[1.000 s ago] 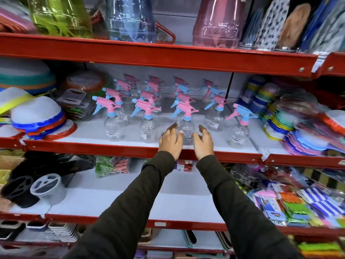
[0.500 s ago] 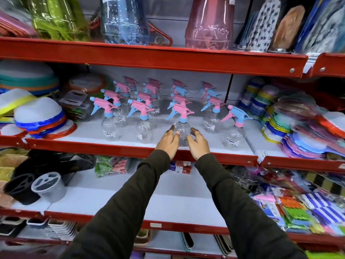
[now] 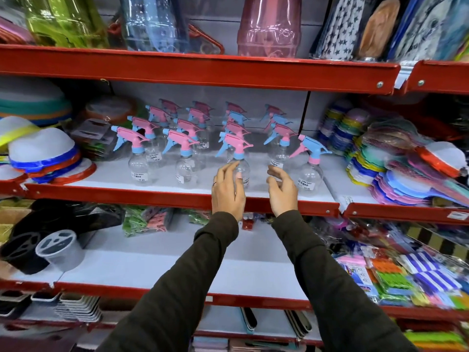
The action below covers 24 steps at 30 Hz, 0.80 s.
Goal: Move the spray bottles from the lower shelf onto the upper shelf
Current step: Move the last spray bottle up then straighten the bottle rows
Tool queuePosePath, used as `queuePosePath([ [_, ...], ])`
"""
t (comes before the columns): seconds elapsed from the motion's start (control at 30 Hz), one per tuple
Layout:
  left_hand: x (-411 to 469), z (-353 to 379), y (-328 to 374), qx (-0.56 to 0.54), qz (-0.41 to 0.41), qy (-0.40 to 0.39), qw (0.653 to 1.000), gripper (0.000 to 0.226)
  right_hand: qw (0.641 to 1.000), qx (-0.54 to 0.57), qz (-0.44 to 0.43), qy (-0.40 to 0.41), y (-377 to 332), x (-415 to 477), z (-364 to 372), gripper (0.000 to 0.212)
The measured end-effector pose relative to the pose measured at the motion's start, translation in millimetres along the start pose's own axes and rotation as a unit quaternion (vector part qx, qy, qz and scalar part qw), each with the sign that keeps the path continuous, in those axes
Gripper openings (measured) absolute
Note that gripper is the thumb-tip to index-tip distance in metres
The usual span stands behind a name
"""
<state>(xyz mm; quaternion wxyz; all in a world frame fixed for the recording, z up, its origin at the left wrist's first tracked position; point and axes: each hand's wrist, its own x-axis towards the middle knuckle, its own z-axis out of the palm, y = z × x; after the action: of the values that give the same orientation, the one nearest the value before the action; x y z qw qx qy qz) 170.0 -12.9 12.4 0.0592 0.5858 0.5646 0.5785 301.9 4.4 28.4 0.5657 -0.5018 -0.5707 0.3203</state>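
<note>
Red-edged store shelves are filling the frame, the lower shelf (image 3: pixel 177 270) lying mostly bare at centre. Two dark sleeves are rising from the bottom edge. Left hand (image 3: pixel 227 189) is reaching over the upper shelf (image 3: pixel 152 195), fingers loosely spread just at the front spray bottle (image 3: pixel 238 158), gripping nothing. Right hand (image 3: pixel 283 190) is hovering beside it, half curled, empty. More spray bottles (image 3: pixel 182 128) are standing in rows behind.

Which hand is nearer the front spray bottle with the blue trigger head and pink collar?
The right hand. It hovers open just left of that bottle, apart from it. The left hand is farther left, at a pink-headed bottle.
</note>
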Motion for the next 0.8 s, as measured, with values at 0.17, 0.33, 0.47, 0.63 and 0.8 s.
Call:
queuePosePath([
  [0.17, -11, 36, 26, -0.016, 0.041, -0.064, 0.997, 0.045, 0.993, -0.01, -0.026, 0.115, 7, 1, -43, 0.029],
  [0.33, -7, 72, 43, -0.036, 0.0, -0.152, 0.988, 0.046, 0.985, -0.054, 0.009, 0.163, 20, 16, -82, 0.034],
  [0.47, 4, 98, 54, -0.046, -0.101, -0.268, 0.957, 0.051, 0.988, -0.089, 0.088, 0.095, 21, 36, -98, 0.05],
  [0.63, 10, 108, 65, -0.073, -0.151, -0.364, 0.916, 0.06, 0.987, -0.118, 0.104, 0.027, 23, 45, -102, 0.052],
  [0.8, 9, 95, 60, -0.095, -0.166, -0.321, 0.928, 0.063, 0.992, -0.087, 0.089, 0.005, 21, 43, -88, 0.05],
])
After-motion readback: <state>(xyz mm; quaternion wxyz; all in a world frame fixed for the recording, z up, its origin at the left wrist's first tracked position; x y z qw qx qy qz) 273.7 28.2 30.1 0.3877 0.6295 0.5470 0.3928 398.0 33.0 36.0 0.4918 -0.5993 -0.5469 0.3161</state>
